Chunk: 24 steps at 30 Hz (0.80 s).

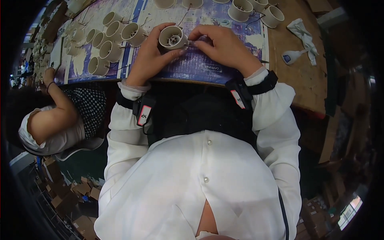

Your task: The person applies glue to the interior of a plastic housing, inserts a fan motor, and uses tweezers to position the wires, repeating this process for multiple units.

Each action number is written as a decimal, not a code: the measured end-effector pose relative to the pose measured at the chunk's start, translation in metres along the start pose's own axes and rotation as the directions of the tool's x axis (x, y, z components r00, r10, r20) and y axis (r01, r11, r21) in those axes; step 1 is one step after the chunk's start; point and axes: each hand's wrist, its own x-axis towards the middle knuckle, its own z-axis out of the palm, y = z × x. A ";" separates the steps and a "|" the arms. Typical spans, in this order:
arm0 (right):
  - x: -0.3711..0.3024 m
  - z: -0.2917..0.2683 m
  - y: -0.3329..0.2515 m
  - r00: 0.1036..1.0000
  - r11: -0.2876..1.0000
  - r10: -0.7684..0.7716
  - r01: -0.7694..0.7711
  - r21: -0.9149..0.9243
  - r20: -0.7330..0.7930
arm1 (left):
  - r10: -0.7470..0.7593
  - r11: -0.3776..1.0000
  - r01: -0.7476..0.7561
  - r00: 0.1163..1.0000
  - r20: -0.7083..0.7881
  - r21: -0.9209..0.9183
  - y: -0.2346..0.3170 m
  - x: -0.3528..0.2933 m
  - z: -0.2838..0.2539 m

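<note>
Near twelve o'clock in the head view, the left hand [149, 56] cradles a small cream-white cup-shaped housing [172, 38], its fingers wrapped around the outer wall so the open mouth tilts back toward the person and shows dark metal parts seated deep inside. The right hand [222, 46] comes in from three o'clock of the housing, thumb and fingertips pinched at its rim on something too small to make out; a thin wire seems to trail there, but I cannot tell. The piece looks light and rigid, most likely moulded plastic or ceramic, with a smooth wall that could slip, so the girdling hold around its body seems the sound place to grip, away from the fine inner parts and any lead, which look delicate. It is held just above the blue patterned mat [200, 66] covering the wooden bench [298, 68]. More like housings [110, 50] lie grouped at ten o'clock, others [256, 10] at one o'clock, and a crumpled white cloth [303, 36] at two o'clock. A co-worker's arm [56, 104] reaches to the bench at nine o'clock.
</note>
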 end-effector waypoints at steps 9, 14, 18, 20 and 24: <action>0.001 -0.002 0.000 1.000 0.999 -0.008 0.008 0.033 -0.014 | 0.082 0.997 -0.083 0.991 -0.102 -0.006 0.014 0.001 0.004; 0.002 -0.005 -0.002 0.995 0.999 -0.046 0.047 0.003 -0.083 | 0.071 0.985 -0.093 0.987 -0.144 -0.148 0.017 0.003 0.004; -0.001 -0.005 -0.001 0.989 0.991 -0.105 0.096 -0.089 -0.109 | 0.005 0.950 -0.049 0.990 -0.141 -0.307 0.016 0.004 0.003; -0.001 -0.004 0.001 0.985 0.985 -0.131 0.116 -0.130 -0.115 | -0.055 0.925 0.002 0.990 -0.128 -0.380 0.017 0.005 0.005; 0.001 -0.006 -0.001 0.995 1.000 -0.012 0.014 0.021 -0.102 | -0.054 0.947 0.020 0.994 -0.095 -0.321 0.022 0.016 0.001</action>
